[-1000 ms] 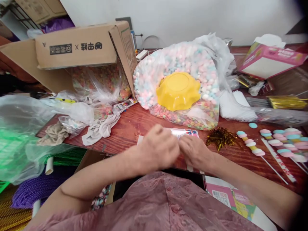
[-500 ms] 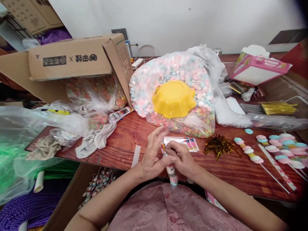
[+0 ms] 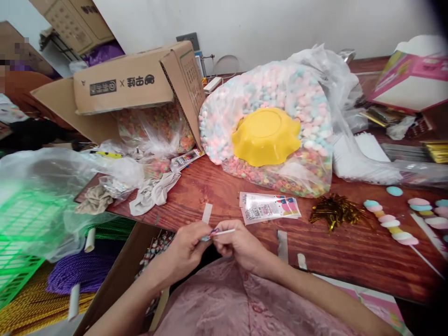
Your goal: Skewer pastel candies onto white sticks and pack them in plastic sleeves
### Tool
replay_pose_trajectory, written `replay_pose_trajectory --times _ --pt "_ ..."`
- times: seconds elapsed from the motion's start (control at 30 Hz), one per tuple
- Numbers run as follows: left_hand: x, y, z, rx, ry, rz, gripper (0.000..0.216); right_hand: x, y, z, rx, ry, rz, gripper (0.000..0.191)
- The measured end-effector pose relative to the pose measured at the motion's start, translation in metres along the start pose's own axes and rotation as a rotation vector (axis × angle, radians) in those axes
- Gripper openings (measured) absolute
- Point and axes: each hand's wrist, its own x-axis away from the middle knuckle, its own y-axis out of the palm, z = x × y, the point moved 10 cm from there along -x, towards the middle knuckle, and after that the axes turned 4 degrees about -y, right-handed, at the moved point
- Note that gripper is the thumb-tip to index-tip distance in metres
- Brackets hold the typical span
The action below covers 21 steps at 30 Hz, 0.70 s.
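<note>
Close to my body, just off the table's front edge, my left hand (image 3: 189, 247) and my right hand (image 3: 241, 245) meet, fingers closed. Between them is a wrapped marshmallow skewer, its white stick (image 3: 224, 232) pointing right across my right fingers. A small bit of its colourful printed wrapper shows at the left fingertips; the rest is hidden by the hands. Printed clear plastic sleeves (image 3: 269, 210) lie just beyond my hands. Right of them is a loose heap of gold twist ties (image 3: 332, 212). Farther right rests an unwrapped marshmallow skewer (image 3: 390, 221).
A yellow scalloped bowl (image 3: 266, 135) sits upside down on big clear bags of marshmallows (image 3: 217, 126) and gummy rings (image 3: 308, 179). At left stand an open cardboard box (image 3: 129, 91) and grey cloths (image 3: 154, 191). Below the table edge is a carton of wrapped skewers (image 3: 156, 247).
The wrapped skewer has turned from upright to lying sideways, stick to the right. My hands have come lower, and my left fingers have closed. The view has shifted left.
</note>
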Motion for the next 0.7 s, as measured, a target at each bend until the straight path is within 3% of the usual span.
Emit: replay_pose_trajectory --times 0.07,0.13,0.23,0.3,0.37,0.47,0.57,0.63,0.7 --pt "0.024 0.003 -0.025 -0.088 -0.128 -0.194 0.03 0.008 0.015 0.013 -0.011 0.11 -0.085 0.012" --pt "0.059 -0.01 -0.07 -0.285 -0.322 -0.289 0.026 0.018 0.01 -0.002 0.161 -0.026 -0.091 0.011" --pt "0.101 -0.054 -0.135 -0.722 -0.566 -0.173 0.038 0.046 -0.021 -0.039 0.486 -0.346 0.029 0.009" --pt "0.096 -0.065 -0.14 -0.857 -0.5 -0.041 0.034 0.067 -0.053 -0.048 0.491 -0.413 0.16 0.011" --pt "0.06 -0.044 -0.102 -0.761 -0.208 0.043 0.03 0.086 -0.09 -0.043 0.366 -0.395 0.329 0.015" --pt "-0.013 0.01 -0.007 -0.661 0.166 0.117 0.028 0.121 -0.137 -0.049 0.388 -0.457 0.608 0.02" --pt "-0.08 0.087 0.068 -0.765 0.337 -0.036 0.025 0.174 -0.162 -0.088 0.894 -0.652 0.896 0.018" --pt "-0.109 0.127 0.091 -0.873 0.369 -0.115 0.028 0.217 -0.175 -0.111 1.342 -0.695 1.141 0.016" --pt "-0.124 0.152 0.097 -0.955 0.387 -0.134 0.025 0.255 -0.2 -0.118 1.673 -0.556 1.355 0.016"
